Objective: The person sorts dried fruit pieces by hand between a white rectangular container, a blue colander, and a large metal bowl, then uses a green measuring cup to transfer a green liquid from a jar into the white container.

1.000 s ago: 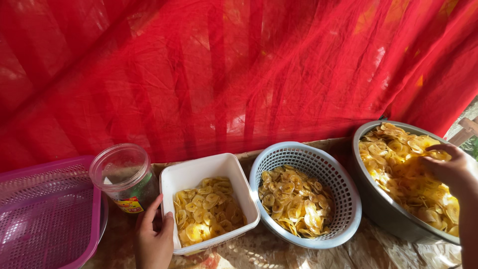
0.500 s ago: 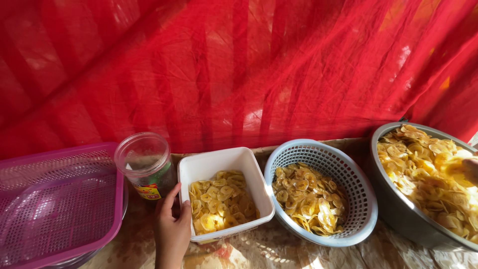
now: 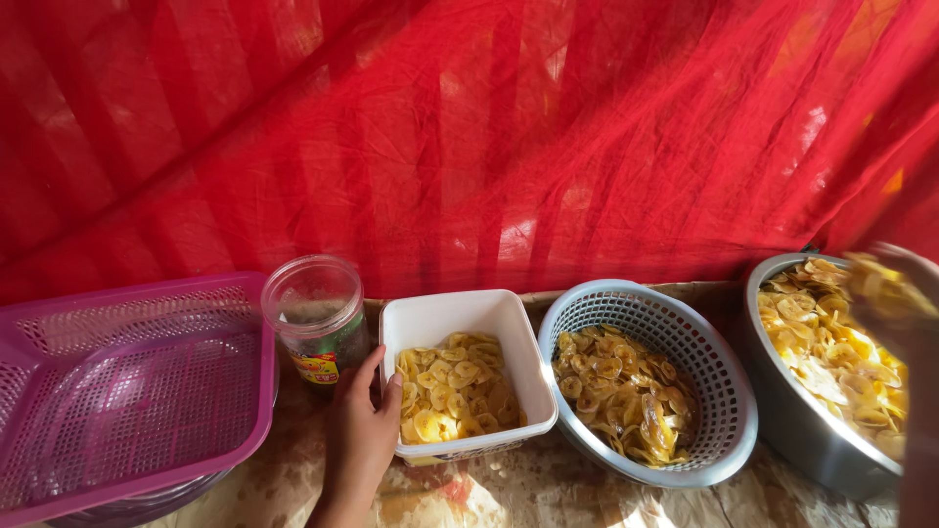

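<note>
— What's the left hand (image 3: 360, 440) doing down at the bottom centre of the frame?

— Its grip is loose and open, fingers laid against the left wall of the white square tub (image 3: 468, 323), thumb towards the clear plastic jar (image 3: 315, 318) just beside it. The tub is half full of yellow chips (image 3: 458, 396).

— And the right hand (image 3: 885, 293)?

— At the far right edge, blurred, above the metal bowl (image 3: 797, 430). It looks closed around a bunch of chips, though the blur makes the fingers hard to read. The bowl beneath is heaped with more of them.

— What sits between tub and bowl?

— A round grey-blue basket (image 3: 597, 308), lower centre-right, touching the tub's corner, with chips in its bottom.

— Anything on the left?

— A pink perforated tray (image 3: 137, 411) at lower left, near the jar. Everything stands on a tabletop (image 3: 548, 489) with a patterned cover, and a red cloth (image 3: 469, 127) hangs behind, filling the upper frame.
</note>
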